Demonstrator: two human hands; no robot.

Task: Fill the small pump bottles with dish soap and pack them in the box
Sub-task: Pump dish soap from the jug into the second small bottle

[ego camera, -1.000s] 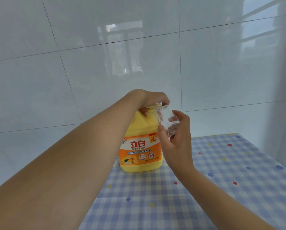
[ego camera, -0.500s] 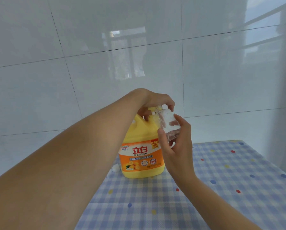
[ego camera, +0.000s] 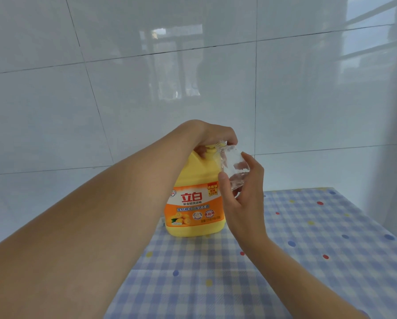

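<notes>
The left hand (ego camera: pixel 216 138) curls down over the top of the dish soap jug (ego camera: pixel 195 203), fingers and thumb closed around its yellow nozzle (ego camera: pixel 210 147); whether it is pressing a pump or only steadying the neck is hard to tell, since the hand covers most of it. The right hand (ego camera: pixel 241 199) grips a small clear bottle (ego camera: pixel 233 166) between thumb and fingers, holding it tilted in the air with its mouth touching or just beside the nozzle. The bottle has no pump fitted and looks clear throughout, so it probably holds little or no soap yet.

The jug stands upright on the counter (ego camera: pixel 308 249), which is covered by a blue checked cloth with coloured dots and set against a glossy tiled wall (ego camera: pixel 123 88).

The task seems to be at an early stage: this bottle is only being filled. Fitting its pump, filling any other bottles and packing them are left, and no box or other bottles are in view.
</notes>
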